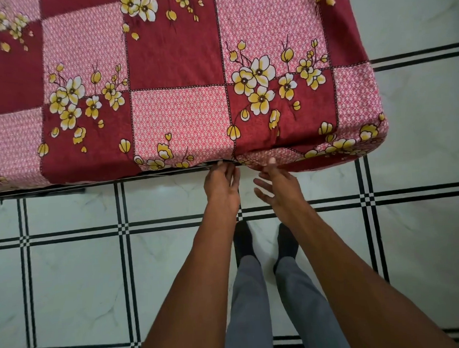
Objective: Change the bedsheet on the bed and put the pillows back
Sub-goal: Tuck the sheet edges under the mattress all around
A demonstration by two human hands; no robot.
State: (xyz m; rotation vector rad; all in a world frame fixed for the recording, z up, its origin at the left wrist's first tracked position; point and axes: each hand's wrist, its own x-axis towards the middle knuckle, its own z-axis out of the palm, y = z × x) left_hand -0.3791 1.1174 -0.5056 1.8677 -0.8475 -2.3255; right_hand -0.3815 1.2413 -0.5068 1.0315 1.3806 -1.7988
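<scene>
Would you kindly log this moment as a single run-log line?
step: tucking bedsheet | left hand: at lower hem | right hand: thumb on hem, fingers spread | pillows: not in view

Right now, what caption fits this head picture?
Both hands, left hand and right hand, tuck the flowery bedsheet under the bed.

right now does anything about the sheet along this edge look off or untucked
Mostly neat. The bedsheet lies flat on top, but its lower edge puckers into a loose fold by the right hand, near the corner. The left hand touches the hem there. No pillows in view.
</scene>
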